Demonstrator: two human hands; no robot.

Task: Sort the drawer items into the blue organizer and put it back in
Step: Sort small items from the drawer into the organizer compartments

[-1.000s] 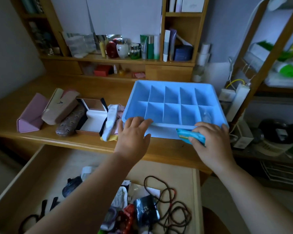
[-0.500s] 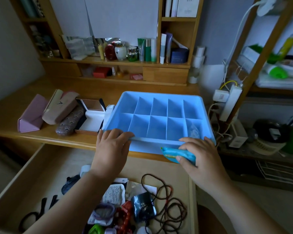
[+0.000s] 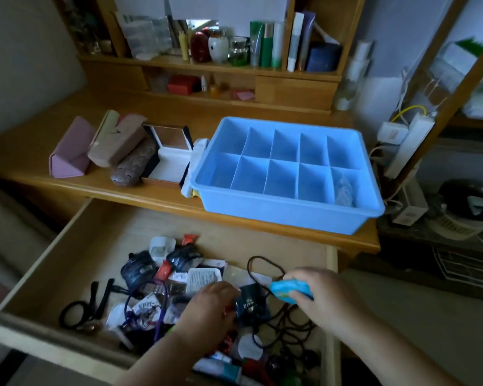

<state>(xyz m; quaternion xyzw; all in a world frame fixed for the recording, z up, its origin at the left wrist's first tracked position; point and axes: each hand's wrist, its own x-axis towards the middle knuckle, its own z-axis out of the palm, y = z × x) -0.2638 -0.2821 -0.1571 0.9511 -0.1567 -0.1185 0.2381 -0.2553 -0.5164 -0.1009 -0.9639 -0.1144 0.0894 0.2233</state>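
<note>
From the head view, one blue organizer (image 3: 287,174) with ten compartments sits on the wooden surface (image 3: 140,199), a clear packet in its near-right cell. Below, in the open drawer (image 3: 95,246), the left hand (image 3: 209,305) pinches a black pouch (image 3: 248,302); the right hand (image 3: 318,296) grips one blue packet (image 3: 289,289).

One blue organizer (image 3: 287,215) with ten compartments, in two rows of five; one open drawer (image 3: 76,238); three closed cases (image 3: 95,149) at the left of the frame; two hands (image 3: 207,310); one pair of scissors (image 3: 84,305)
</note>
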